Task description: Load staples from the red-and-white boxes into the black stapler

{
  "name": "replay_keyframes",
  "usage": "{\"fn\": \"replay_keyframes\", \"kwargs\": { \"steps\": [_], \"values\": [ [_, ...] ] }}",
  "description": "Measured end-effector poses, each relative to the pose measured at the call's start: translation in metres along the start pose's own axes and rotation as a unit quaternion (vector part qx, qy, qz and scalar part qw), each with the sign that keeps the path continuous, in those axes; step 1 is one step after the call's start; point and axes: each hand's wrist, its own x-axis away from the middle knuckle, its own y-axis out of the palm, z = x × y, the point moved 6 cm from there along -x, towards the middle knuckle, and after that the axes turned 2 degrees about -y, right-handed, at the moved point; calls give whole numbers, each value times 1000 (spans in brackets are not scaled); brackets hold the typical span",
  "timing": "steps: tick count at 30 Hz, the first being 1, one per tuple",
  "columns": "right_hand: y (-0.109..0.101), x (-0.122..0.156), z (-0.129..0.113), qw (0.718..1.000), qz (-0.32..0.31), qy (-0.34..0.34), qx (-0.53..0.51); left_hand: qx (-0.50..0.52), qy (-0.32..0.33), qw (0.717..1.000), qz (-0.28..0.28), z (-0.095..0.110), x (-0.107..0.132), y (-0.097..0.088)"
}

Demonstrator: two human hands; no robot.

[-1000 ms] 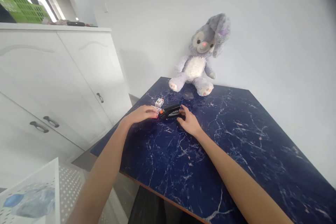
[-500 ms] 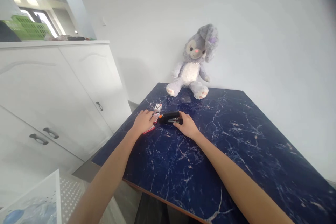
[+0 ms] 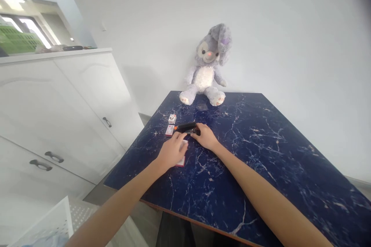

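Observation:
My right hand (image 3: pixel 206 137) is closed round the right end of a black stapler (image 3: pixel 187 126) with an orange tip, which lies on the table. My left hand (image 3: pixel 171 152) is just in front of the stapler, its fingers bent over a flat red-and-white pack (image 3: pixel 181 161). Most of that pack is hidden beneath the hand, and the fingers are slightly blurred. Left of the stapler lies a small red-and-white box (image 3: pixel 169 130). Right behind it stands a small white box (image 3: pixel 172 119) with dark marks and a bit of red.
A grey plush rabbit (image 3: pixel 204 79) sits at the back of the dark blue marbled table (image 3: pixel 232 185), against the wall. To the left is a white cabinet (image 3: pixel 87 96) with dark handles. A white perforated basket (image 3: pixel 69 216) stands low at the lower left, beside the table.
My left hand has moved right and nearer to me, and the flat red-and-white pack has shifted with it. The small red-and-white box is now uncovered. My right hand keeps its hold on the stapler.

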Motion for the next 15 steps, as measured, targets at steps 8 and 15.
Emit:
{"fn": "replay_keyframes", "kwargs": {
  "steps": [8,15],
  "values": [
    [-25,21,-19,988,130,-60,-57,39,-15,988,148,-57,-62,-19],
    [-6,39,-69,967,-64,-245,25,155,18,988,15,-91,-94,12]
  ]
}}
